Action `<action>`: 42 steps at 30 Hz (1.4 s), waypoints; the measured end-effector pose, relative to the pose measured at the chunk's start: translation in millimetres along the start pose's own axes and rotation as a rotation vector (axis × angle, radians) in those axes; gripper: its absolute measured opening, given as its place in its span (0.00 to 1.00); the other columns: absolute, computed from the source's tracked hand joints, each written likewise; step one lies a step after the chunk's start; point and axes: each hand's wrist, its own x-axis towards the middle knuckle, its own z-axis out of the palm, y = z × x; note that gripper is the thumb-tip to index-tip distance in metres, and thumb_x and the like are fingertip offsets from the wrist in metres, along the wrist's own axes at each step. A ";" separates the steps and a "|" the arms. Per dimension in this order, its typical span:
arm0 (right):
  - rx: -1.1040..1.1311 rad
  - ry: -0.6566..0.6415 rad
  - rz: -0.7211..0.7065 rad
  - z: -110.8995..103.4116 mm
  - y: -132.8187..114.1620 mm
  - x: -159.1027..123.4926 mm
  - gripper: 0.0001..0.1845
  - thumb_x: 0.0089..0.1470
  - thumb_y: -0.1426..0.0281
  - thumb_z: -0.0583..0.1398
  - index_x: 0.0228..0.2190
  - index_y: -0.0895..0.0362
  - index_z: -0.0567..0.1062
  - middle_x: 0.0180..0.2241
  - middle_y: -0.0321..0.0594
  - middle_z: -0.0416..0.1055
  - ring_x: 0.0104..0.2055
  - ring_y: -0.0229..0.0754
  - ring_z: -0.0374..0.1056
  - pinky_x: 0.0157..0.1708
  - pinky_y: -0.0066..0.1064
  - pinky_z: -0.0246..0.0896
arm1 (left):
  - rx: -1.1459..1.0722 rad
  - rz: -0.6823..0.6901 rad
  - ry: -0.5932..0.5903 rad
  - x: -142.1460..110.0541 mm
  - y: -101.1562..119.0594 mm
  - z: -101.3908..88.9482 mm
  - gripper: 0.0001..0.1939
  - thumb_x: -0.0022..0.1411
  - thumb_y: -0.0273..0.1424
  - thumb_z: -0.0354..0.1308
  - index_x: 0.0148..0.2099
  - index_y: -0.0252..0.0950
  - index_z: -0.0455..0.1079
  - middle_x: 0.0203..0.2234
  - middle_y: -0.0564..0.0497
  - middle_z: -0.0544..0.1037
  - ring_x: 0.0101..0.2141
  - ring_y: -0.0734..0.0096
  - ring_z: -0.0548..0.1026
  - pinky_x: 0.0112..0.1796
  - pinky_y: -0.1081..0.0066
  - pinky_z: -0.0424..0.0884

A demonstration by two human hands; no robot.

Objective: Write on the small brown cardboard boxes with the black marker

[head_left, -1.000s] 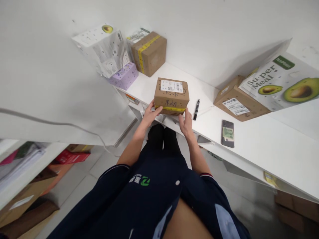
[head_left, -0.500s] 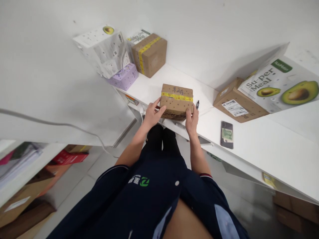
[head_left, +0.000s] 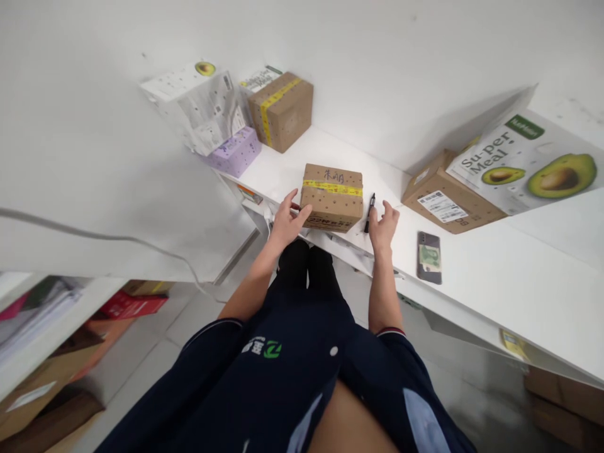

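A small brown cardboard box [head_left: 332, 196] with yellow tape and handwriting on top rests near the front edge of the white table [head_left: 476, 251]. My left hand [head_left: 287, 221] grips its left front corner, thumb on the near side and fingers along the left side. To the right of the box, apart from it, is my right hand [head_left: 383, 228], open with its fingers spread. A black marker pen [head_left: 370, 212] lies on the tabletop between the box and my right hand; whether the hand touches it I cannot tell.
A phone [head_left: 429, 257] with a banknote on it lies to the right. Behind it stand a labelled carton [head_left: 450, 204] and a Su-per Meal box [head_left: 533, 167]. At the back left are a taped carton [head_left: 283, 112], a purple box [head_left: 234, 152] and a white box [head_left: 195, 107].
My right hand has let go of the box's right side and moved right, its fingers opening near the marker pen. My left hand has stayed at the box.
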 end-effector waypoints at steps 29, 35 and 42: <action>0.232 -0.064 -0.077 4.6 -48.7 -49.2 0.32 0.65 0.54 0.45 0.62 0.56 0.65 0.57 0.53 0.69 0.62 0.51 0.63 0.60 0.49 0.60 | 0.012 0.076 0.011 5.7 8.0 5.8 0.35 0.62 0.58 0.51 0.59 0.38 0.73 0.44 0.42 0.80 0.49 0.55 0.75 0.57 0.56 0.67; 0.272 -0.075 -0.041 1.9 -50.1 -46.6 0.32 0.65 0.53 0.47 0.60 0.57 0.67 0.58 0.52 0.69 0.61 0.50 0.64 0.61 0.48 0.60 | 0.053 0.096 0.030 2.9 10.3 7.7 0.36 0.63 0.60 0.49 0.59 0.39 0.72 0.46 0.41 0.78 0.47 0.57 0.75 0.53 0.57 0.70; 0.113 -0.011 0.031 -6.8 -20.5 -1.2 0.27 0.62 0.59 0.52 0.56 0.60 0.71 0.51 0.54 0.69 0.49 0.48 0.69 0.55 0.44 0.64 | 0.188 0.357 0.216 -12.0 36.4 8.1 0.24 0.67 0.50 0.50 0.53 0.39 0.74 0.46 0.40 0.74 0.49 0.58 0.73 0.53 0.56 0.69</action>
